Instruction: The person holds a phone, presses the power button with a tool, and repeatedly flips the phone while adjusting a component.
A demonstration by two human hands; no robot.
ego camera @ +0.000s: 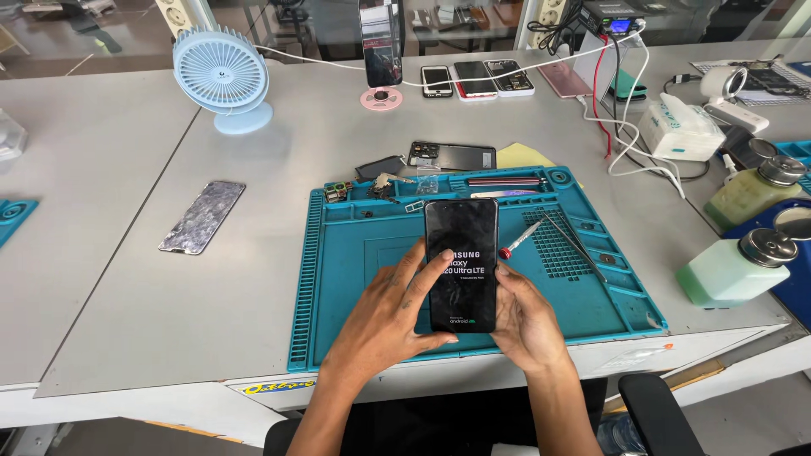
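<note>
So I'm holding this black phone (pixel 460 263) over the teal repair mat (pixel 338 287), pretty much dead centre on it, lower half. The phone's long axis is running straight away from me, top end pointing toward the far edge of the mat and bottom end toward my body, screen facing up and lit with a boot logo. My left hand (pixel 390 317) is gripping the phone's left edge, fingers spread, with one finger lying across the glass. My right hand (pixel 528 319) is cupping the lower right corner, fingers pressed against that side. A red-handled screwdriver (pixel 519 240) and tweezers (pixel 574 245) are lying on the mat just right of the phone. A cracked screen panel (pixel 203 216) is sitting on the counter (pixel 127 295) well left of the mat.
</note>
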